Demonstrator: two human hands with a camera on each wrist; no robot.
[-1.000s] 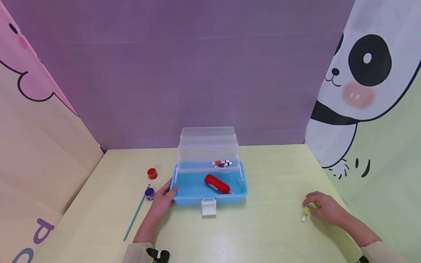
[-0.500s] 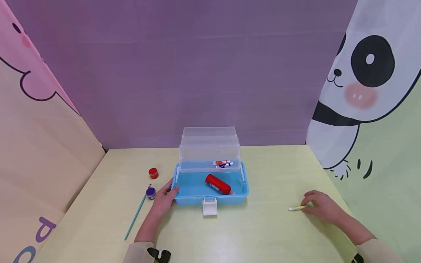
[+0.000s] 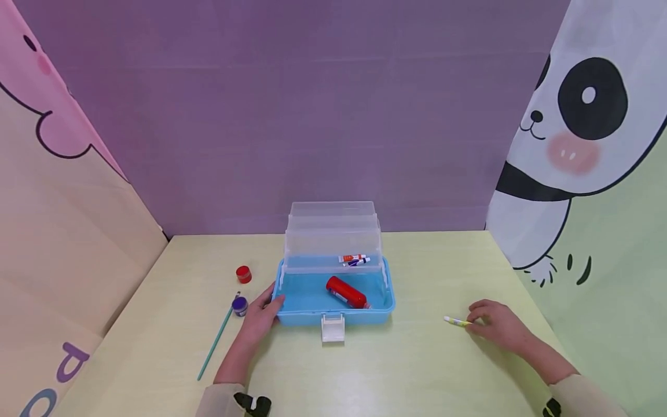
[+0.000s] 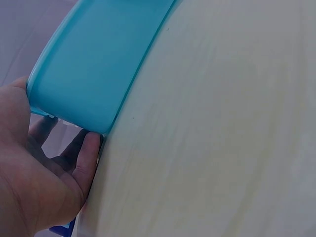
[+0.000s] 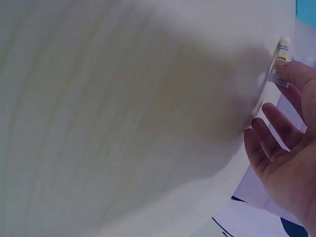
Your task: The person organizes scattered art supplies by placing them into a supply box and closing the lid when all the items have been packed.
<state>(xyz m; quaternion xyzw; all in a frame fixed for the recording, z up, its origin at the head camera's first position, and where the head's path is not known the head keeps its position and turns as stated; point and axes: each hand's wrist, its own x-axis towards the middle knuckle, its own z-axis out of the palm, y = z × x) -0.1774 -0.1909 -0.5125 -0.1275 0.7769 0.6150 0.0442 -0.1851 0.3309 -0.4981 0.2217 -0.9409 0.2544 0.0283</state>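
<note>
At the right of the table, my right hand [image 3: 497,327] pinches a small yellow-and-white paint tube [image 3: 456,321] between thumb and finger. The right wrist view shows the tube [image 5: 282,49] by its clear flat end, with the other fingers spread loosely. My left hand [image 3: 259,315] holds the left end of an open blue box [image 3: 307,318], thumb over the rim. Up close, its fingers [image 4: 88,158] press the outer wall of the box [image 4: 94,74]. Inside the box lies a red bottle [image 3: 346,292]. An orange tube [image 3: 352,258] and a purple tube [image 3: 356,262] show through the raised clear lid [image 3: 333,237].
Left of the box are a red-lidded jar [image 3: 243,274], a purple jar [image 3: 239,306] and a green paintbrush [image 3: 216,341] on the pale table [image 3: 396,370]. A white latch [image 3: 333,328] hangs at the box's front. A purple backdrop [image 3: 333,116] rises behind.
My right hand has moved left with the yellow paint tube, which has swung from pointing toward me to pointing left. The left hand keeps its hold on the box.
</note>
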